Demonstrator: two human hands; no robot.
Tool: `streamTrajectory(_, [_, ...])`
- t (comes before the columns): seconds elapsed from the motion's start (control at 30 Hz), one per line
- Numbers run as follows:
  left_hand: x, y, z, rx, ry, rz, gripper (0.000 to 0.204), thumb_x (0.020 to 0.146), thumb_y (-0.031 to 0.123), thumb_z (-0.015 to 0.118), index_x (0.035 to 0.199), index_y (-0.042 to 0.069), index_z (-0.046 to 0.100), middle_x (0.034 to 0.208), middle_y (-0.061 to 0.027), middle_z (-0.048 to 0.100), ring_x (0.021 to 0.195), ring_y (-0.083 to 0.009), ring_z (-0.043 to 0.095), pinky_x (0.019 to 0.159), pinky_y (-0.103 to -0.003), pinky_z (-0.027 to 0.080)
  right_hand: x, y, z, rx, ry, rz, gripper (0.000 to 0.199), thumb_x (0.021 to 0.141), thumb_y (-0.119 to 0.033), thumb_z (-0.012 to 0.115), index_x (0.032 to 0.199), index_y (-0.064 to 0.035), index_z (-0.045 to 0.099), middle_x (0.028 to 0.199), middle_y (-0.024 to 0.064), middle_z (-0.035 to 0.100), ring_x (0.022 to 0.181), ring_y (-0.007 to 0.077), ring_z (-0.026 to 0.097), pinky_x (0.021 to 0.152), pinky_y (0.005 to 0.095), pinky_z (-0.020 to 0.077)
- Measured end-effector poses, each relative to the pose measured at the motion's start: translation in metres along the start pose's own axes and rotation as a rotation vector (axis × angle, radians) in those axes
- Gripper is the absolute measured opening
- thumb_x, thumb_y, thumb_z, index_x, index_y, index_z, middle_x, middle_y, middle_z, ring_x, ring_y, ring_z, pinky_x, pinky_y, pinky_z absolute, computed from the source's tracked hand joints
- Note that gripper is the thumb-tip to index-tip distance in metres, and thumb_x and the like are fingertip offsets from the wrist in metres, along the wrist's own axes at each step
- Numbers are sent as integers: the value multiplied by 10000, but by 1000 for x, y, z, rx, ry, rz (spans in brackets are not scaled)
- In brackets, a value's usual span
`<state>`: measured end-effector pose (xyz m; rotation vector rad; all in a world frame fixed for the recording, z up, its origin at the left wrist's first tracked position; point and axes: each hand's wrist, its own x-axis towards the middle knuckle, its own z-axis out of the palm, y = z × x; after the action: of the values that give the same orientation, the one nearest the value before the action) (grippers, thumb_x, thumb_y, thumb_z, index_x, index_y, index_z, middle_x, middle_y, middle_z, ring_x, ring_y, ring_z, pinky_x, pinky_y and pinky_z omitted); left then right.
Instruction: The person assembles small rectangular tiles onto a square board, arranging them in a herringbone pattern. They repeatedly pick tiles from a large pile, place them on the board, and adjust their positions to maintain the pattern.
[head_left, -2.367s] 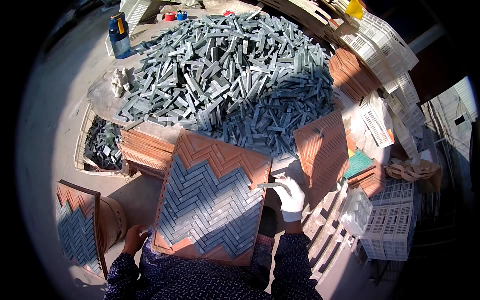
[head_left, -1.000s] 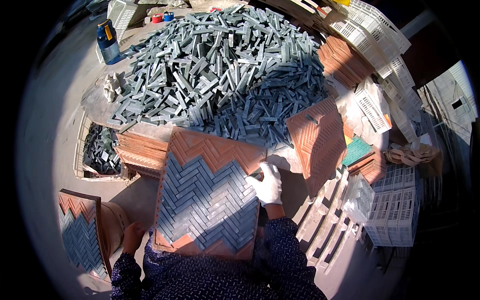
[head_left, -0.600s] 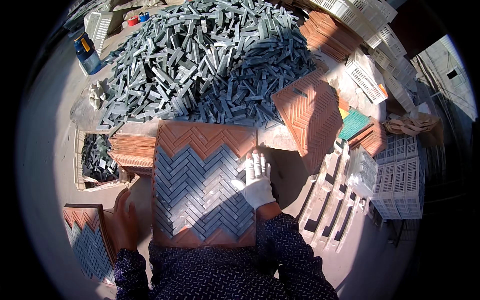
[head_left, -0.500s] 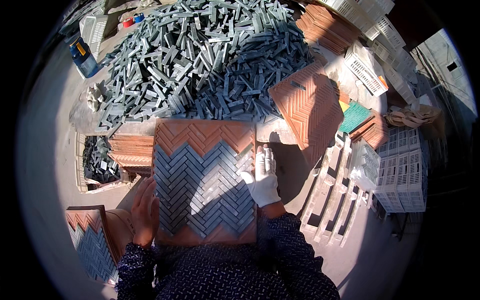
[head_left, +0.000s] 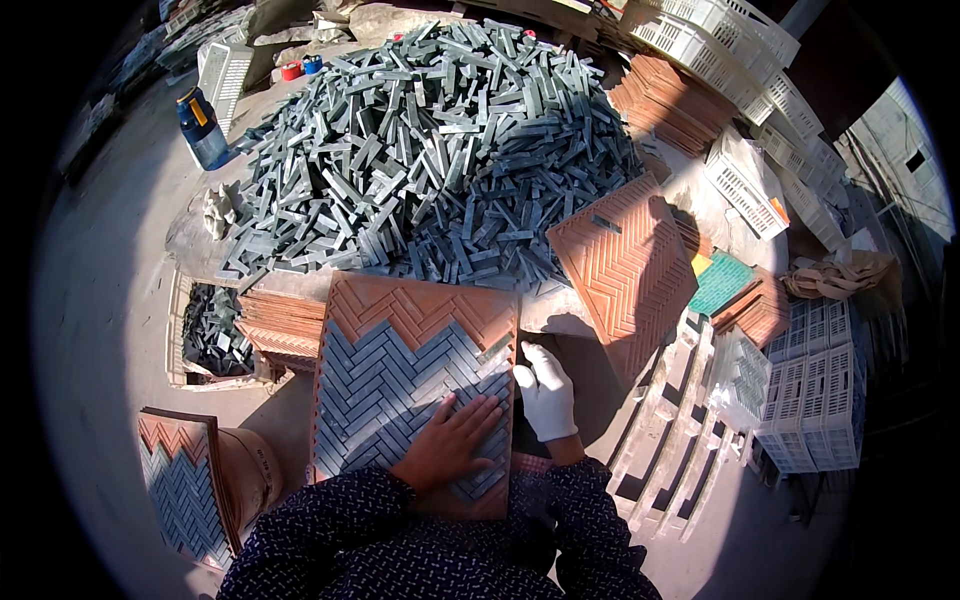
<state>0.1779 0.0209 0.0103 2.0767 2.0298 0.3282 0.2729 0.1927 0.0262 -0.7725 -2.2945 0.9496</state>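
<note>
A terracotta-coloured herringbone tray (head_left: pixel 425 295) lies in front of me, most of its slots filled with slate-grey strip tiles (head_left: pixel 370 375). Bare, my left hand (head_left: pixel 450 445) rests flat on the tiles at the lower right, fingers stretched out together. My right hand (head_left: pixel 548 395), in a white glove with bare fingertips, is at the tray's right edge, its thumb and fingers apart and nothing seen in it. Beyond the tray rises a large heap of loose grey strips (head_left: pixel 380 160).
An unfilled herringbone tray (head_left: pixel 625 275) leans at the right, above a wooden pallet (head_left: pixel 665 420). White plastic crates (head_left: pixel 815 400) stand farther right. On the left are stacked trays (head_left: pixel 280 325), a crate of dark pieces (head_left: pixel 178 340), a filled tray (head_left: pixel 185 490) and a bottle (head_left: pixel 203 130).
My left hand has moved from the tray's left edge onto the tiles at the lower right. My right hand has slid slightly down along the right edge, its fingers bending. The view has shifted.
</note>
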Motion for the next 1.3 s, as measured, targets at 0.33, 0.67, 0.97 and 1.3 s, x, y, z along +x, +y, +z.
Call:
streamTrajectory(0.33, [1,-2,6,1,15,36,753,884,545,431,1434,65,246,1499,-88,245,1386,-202,224,1116,-479,146,148,9,46,-583,-179,-259,469,729,-141,676,1152,-84,482,1208,108,488,1018,337,530,827,419,472])
streamTrajectory(0.67, [-2,-2,18,15,117,40,762,873,569,433,1417,56,284,1478,-93,287,1365,-215,266,1110,-456,171,157,11,42,-810,-304,-452,254,718,-219,653,910,-114,524,914,93,532,813,307,603,661,425,512])
streamTrajectory(0.97, [-18,-5,-49,-1046,328,-253,711,874,366,598,1404,16,277,1439,-198,317,1350,-275,300,1058,-467,301,108,-26,34,-292,-136,-272,126,768,-151,582,788,-28,564,733,180,562,724,397,564,638,435,452])
streamTrajectory(1.3, [-49,4,-27,-2232,406,-671,293,926,161,555,1157,1,473,1085,-121,573,1014,-213,573,867,-349,504,-47,-78,19,230,-542,112,282,785,-147,673,1030,-21,615,941,118,641,852,237,637,743,318,499])
